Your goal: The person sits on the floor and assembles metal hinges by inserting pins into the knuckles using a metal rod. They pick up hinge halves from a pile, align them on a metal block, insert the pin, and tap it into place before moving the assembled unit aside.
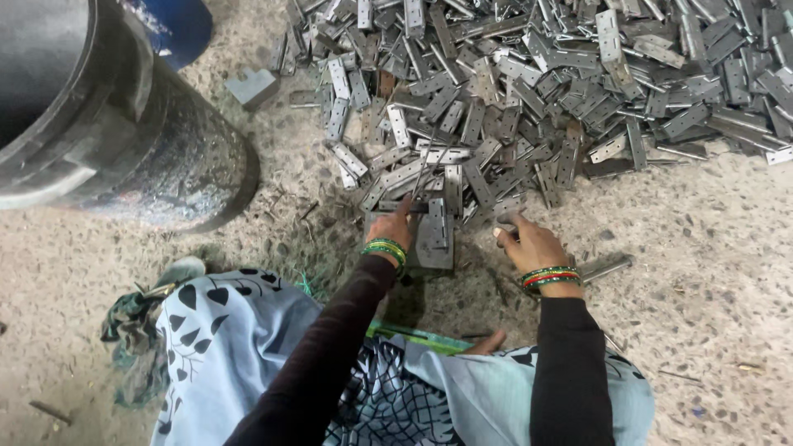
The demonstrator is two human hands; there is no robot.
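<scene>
My left hand (391,228) rests at the near edge of the hinge pile (562,91), fingers curled onto a hinge (453,188) that stands over a small metal block (433,241) on the floor. A thin wire-like pin (423,169) rises from the fingertips; whether I pinch it or only touch it cannot be told, because the knuckles hide the fingertips. Green bangles (385,250) circle this wrist.

My right hand (531,245) lies just right of the block, fingers folded closed around a small dark object (506,225). Only its tip shows, so its kind cannot be made out. Red and green bangles (548,277) sit at this wrist. A short metal rod (605,268) lies on the floor just beyond the wrist, partly hidden by it.

The pile of grey hinges spreads across the upper half of the view and is cut off at the top and right edges. A loose grey metal piece (253,86) lies apart at its left. A large dark drum (107,124) fills the upper left corner, cut off by the frame, with a blue shape (178,29) behind it that is too little seen to name.

Both dark sleeves (570,372) run down into the patterned blue-grey cloth (248,347) over my lap, which hides my legs. One toe (487,341) shows beside a green strip (417,337) at the cloth's edge.
</scene>
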